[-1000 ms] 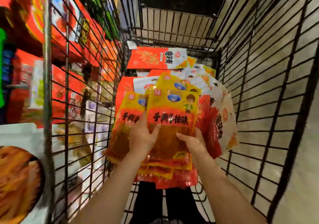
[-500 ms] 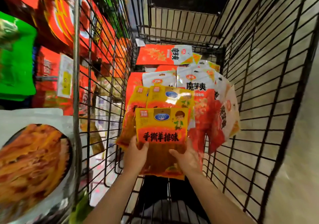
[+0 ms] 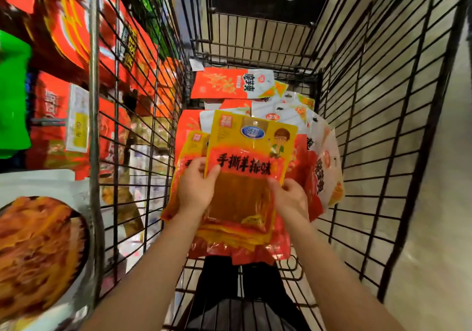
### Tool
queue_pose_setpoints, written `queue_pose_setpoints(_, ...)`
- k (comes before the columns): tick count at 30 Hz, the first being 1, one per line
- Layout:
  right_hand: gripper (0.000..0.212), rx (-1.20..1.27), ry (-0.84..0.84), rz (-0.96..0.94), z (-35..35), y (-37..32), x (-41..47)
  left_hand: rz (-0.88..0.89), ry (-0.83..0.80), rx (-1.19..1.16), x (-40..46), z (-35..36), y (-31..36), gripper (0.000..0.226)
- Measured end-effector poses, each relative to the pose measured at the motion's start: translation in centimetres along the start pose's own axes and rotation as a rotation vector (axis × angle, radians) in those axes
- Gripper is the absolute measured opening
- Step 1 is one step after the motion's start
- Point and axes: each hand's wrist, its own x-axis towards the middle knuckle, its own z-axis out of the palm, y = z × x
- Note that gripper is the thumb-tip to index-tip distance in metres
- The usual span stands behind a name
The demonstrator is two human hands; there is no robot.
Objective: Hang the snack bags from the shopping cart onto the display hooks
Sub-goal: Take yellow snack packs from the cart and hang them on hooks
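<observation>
since half a second earlier, both hands have lifted the yellow snack bag higher and farther forward over the pile, and the view has turned slightly right. shopping cart: black wire mesh, rectangular grid walls tapering toward the far end. yellow snack bag: flat, glossy plastic pouch, rectangular, yellow top with a blue oval logo and a cartoon figure, red band with black characters, clear lower window showing brown contents. pile of snack bags: slick red, white and orange pouches, overlapping in the cart beneath it. left hand: thumb on the bag's front at its left edge, fingers behind, gripping. right hand: pinching the right edge below the red band. hands apart, bag upright between them. display bags hang blurred beyond the left wall.
</observation>
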Motion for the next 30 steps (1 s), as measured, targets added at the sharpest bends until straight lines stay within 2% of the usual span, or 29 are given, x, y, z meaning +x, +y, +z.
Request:
queue_pose_setpoints(3,0.031,-0.075,-0.097,-0.017,0.5,-1.1,2.0,-0.092,-0.066,0.275,2.7,1.7,-2.0,0.067)
queue_pose_setpoints(4,0.031,-0.079,-0.137,-0.004,0.8,-0.8,2.4,-0.141,-0.049,0.296,2.8,1.9,-2.7,0.083)
queue_pose_setpoints(7,0.034,-0.032,-0.173,0.070,1.8,0.8,2.8,-0.305,-0.037,0.244,3.0,1.6,-3.9,0.121)
queue_pose_setpoints(10,0.052,0.172,-0.191,0.177,2.0,2.2,2.8,-0.295,-0.096,0.193,3.0,0.8,-4.2,0.136)
queue_pose_setpoints(12,0.074,0.337,-0.253,0.254,2.2,2.9,2.5,-0.235,-0.056,0.246,2.1,0.7,-3.9,0.132)
queue_pose_setpoints(15,0.097,0.368,-0.306,0.236,2.8,4.4,2.8,-0.081,0.018,0.428,-0.3,1.8,-2.5,0.107)
queue_pose_setpoints(17,0.088,0.418,-0.321,0.264,2.4,5.4,2.8,-0.016,-0.001,0.456,-2.2,3.1,-1.5,0.094)
queue_pose_setpoints(19,0.066,0.382,-0.305,0.273,1.2,5.8,2.4,-0.018,-0.086,0.409,-3.5,4.3,-1.6,0.088)
queue_pose_setpoints(21,0.055,0.343,-0.269,0.248,0.1,6.3,2.0,-0.028,-0.167,0.346,-4.3,4.9,-2.5,0.085)
queue_pose_setpoints(24,0.046,0.312,-0.245,0.226,-0.5,6.5,1.6,-0.012,-0.119,0.346,-4.7,4.3,-4.1,0.088)
queue_pose_setpoints(25,0.050,0.313,-0.246,0.234,-0.2,6.6,1.6,-0.032,-0.091,0.330,-4.5,4.0,-4.6,0.091)
queue_pose_setpoints(28,0.098,0.353,-0.264,0.264,0.8,8.8,3.4,-0.155,-0.101,0.247,-3.5,2.8,-5.6,0.099)
queue_pose_setpoints(30,0.104,0.420,-0.265,0.267,1.5,10.5,4.5,-0.201,-0.152,0.234,-2.9,2.3,-5.8,0.096)
